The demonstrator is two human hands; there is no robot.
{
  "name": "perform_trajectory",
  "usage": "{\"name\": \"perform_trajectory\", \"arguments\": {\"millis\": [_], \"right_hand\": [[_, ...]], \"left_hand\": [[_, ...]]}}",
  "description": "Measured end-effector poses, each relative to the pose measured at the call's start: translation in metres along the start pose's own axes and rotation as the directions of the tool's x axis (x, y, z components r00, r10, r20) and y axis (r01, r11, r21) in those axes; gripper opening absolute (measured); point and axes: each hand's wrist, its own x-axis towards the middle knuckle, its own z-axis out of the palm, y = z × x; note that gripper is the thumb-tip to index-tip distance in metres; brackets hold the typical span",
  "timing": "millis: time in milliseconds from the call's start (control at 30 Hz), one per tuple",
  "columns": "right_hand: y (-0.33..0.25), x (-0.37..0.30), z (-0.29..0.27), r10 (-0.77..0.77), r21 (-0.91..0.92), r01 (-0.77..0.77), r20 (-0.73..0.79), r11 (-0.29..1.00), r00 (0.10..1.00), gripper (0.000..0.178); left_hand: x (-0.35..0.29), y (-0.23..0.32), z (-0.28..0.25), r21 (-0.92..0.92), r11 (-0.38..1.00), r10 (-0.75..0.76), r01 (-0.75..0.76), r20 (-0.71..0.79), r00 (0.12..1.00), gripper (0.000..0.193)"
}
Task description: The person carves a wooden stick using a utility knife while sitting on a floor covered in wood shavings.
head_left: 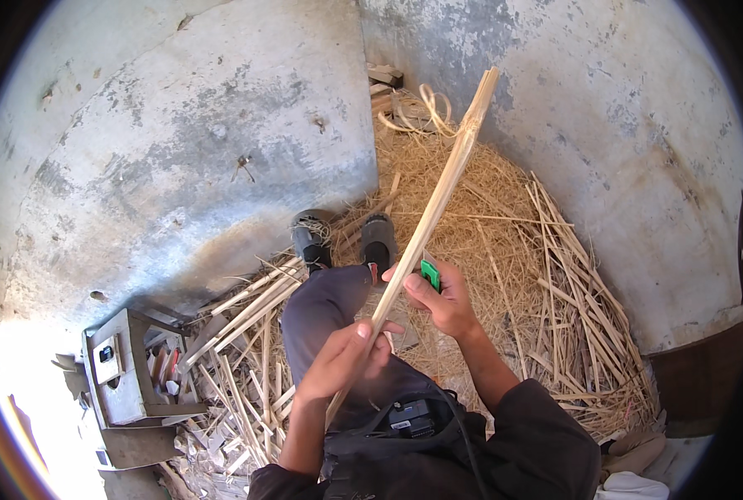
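Stick | left hand: grasping its near part | right hand: gripping green tool beside it | best: hold steady, left fingers clear

The floor in front of me is almost hidden under a loose mat of straw-coloured shavings. My shoes rest among them, with fine curls lying over the one farther left. To my right, long split sticks lie heaped, many roughly side by side. To my left, pale strips crisscross over whitish scraps, next to a box-like wooden stand. In the far corner I see pieces of wood.
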Motion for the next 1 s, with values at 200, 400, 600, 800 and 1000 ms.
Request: {"name": "perform_trajectory", "arguments": {"millis": [200, 400, 600, 800, 1000], "right_hand": [[0.015, -0.005, -0.002, -0.263, -0.238, 0.225, -0.142, 0.945, 0.954, 0.038], [0.002, -0.012, -0.016, -0.429, -0.655, 0.356, 0.054, 0.666, 0.902, 0.03], [0.002, -0.016, -0.015, -0.524, -0.797, 0.416, 0.149, 0.439, 0.839, 0.034], [-0.007, -0.017, -0.008, -0.556, -0.835, 0.408, 0.154, 0.368, 0.817, 0.033], [-0.006, -0.016, -0.008, -0.573, -0.857, 0.404, 0.165, 0.32, 0.803, 0.034]], "left_hand": [[0.001, -0.003, 0.008, -0.067, 0.997, -0.032, 0.029, -0.051, 0.998, 0.056], [-0.006, 0.005, 0.012, -0.028, 1.0, 0.004, -0.007, -0.122, 0.993, 0.054], [-0.015, 0.017, 0.024, 0.108, 0.994, 0.025, -0.005, -0.186, 0.982, 0.049], [-0.02, 0.024, 0.031, 0.228, 0.974, 0.058, -0.007, -0.221, 0.974, 0.047], [-0.021, 0.026, 0.034, 0.26, 0.965, 0.048, 0.021, -0.256, 0.966, 0.047]]}}
